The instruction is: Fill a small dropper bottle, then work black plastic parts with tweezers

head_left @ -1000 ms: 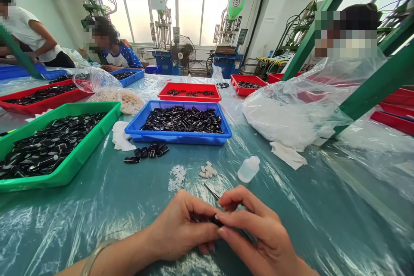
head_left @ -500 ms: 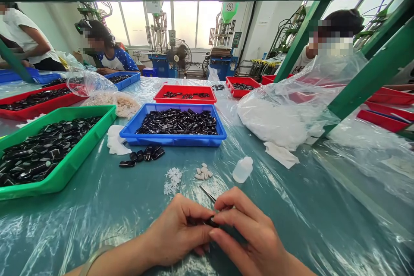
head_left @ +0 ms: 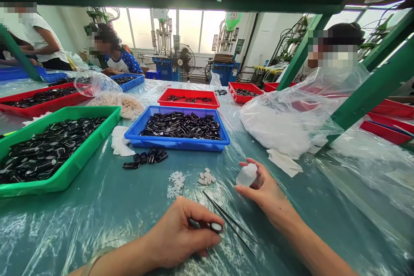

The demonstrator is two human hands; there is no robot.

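Between the thumb and fingers of my left hand point(head_left: 181, 235) is a small black part point(head_left: 216, 227) with a pale oval end turned up. My right hand point(head_left: 270, 192) is wrapped round a small translucent white bottle point(head_left: 246, 175), which is tilted. A pair of metal tweezers point(head_left: 228, 220) lies on the table between my hands. Beyond my left hand are a heap of tiny white plastic bits point(head_left: 176, 184) and a small pile of cream-coloured pieces point(head_left: 206, 177). Several black parts point(head_left: 148, 156) lie loose in front of the blue tray point(head_left: 177, 143).
A green tray point(head_left: 64, 180) of black parts stands at the left. Behind the blue tray is a red tray point(head_left: 189, 103). A clear bag of white material point(head_left: 278, 125) sits at right beside a slanted green post point(head_left: 365, 90). Co-workers sit across the table.
My right hand has left the black part, moved right and forward, and taken hold of the bottle. The tweezers now show fully. My left hand keeps the part; the view has shifted slightly.
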